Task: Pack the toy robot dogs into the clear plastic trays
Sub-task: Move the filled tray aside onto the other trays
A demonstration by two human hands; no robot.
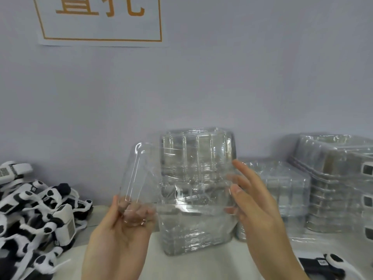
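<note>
Left hand [121, 229] pinches a clear tray [181, 188] held upright at centre; right hand [256, 201] spread flat against its side. Toy dogs [34, 211] heaped at nine o'clock, unpacked; filled trays [341, 178] stacked at three. Plenty left, I'd say.

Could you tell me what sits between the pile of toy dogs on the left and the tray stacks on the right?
In the head view, the left hand and right hand hold a clear plastic tray up between the pile of toy dogs and the tray stacks.
</note>
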